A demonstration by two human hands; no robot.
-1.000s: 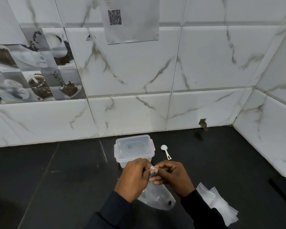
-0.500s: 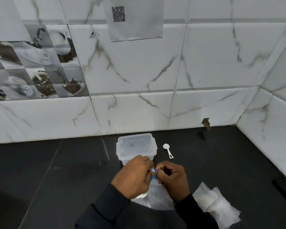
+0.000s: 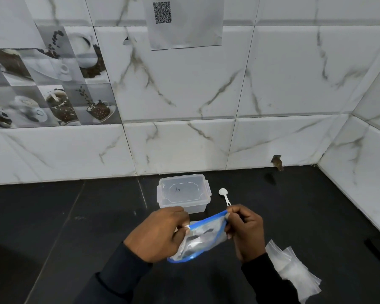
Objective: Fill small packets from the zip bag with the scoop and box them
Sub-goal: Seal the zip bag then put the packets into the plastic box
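The zip bag (image 3: 203, 236) was held just in front of the lidded box (image 3: 183, 193), its blue-edged mouth pulled apart. Left hand (image 3: 158, 233) fingers pinched one end, right hand (image 3: 245, 232) fingers pinched the other. The white scoop (image 3: 224, 195) lay on the dark worktop (image 3: 53, 227) just right of the box, and the small packets (image 3: 294, 266) were heaped by the right sleeve.

Box (image 3: 183, 193): stood on the bench (image 3: 53, 227), close to the foot of the wall (image 3: 184, 139).
Scoop (image 3: 225, 195): lay on the bench just right of the box, bowl toward the wall.
Zip bag (image 3: 203, 236): was held in front of the box, left hand (image 3: 158, 233) gripping its left end and right hand (image 3: 246, 231) its right.
Small packets (image 3: 294, 268): lay piled on the bench, right of the right hand.
Paper sheet (image 3: 184, 20): hung on the wall above the box.
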